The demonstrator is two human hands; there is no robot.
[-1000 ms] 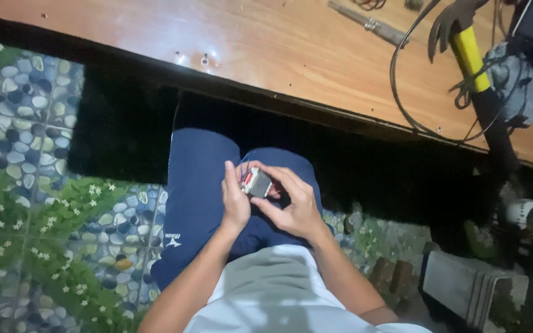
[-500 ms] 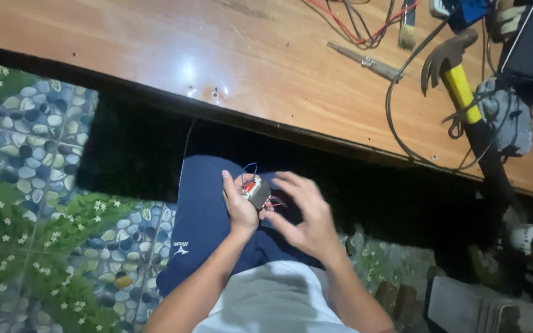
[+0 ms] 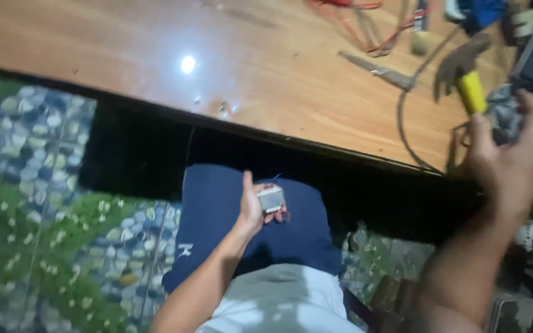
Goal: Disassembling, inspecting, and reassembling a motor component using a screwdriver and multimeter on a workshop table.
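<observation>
While the person sits low, the big shiny brown wooden worktop point(image 3: 266, 80) fills the top of the frame. Below it, on the left side of the frame, lies a floor mat with blue pebbles and green leaves point(image 3: 38, 203). Dark blue shorts point(image 3: 217, 216) cover the lap in the middle.

At the right edge of the frame, the right hand point(image 3: 507, 154) is up at the worktop's near edge, fingers spread wide and holding nothing that shows. It touches a bluish-grey lumpy thing point(image 3: 504, 117), too blurry to tell what it is. Just to the upper left of this hand lies a hammer with a yellow handle and dark head point(image 3: 464, 77); its long side runs up and left, away from the hand. The right hand is much nearer to it than the left.

In the lower middle of the frame, over the lap, the left hand point(image 3: 255, 206) is closed around a small grey metal block with thin red and blue wires point(image 3: 271, 198).

A flat grey metal tool point(image 3: 377, 71) and red wires point(image 3: 347, 12) lie at the upper right. No labels or signs can be made out.
</observation>
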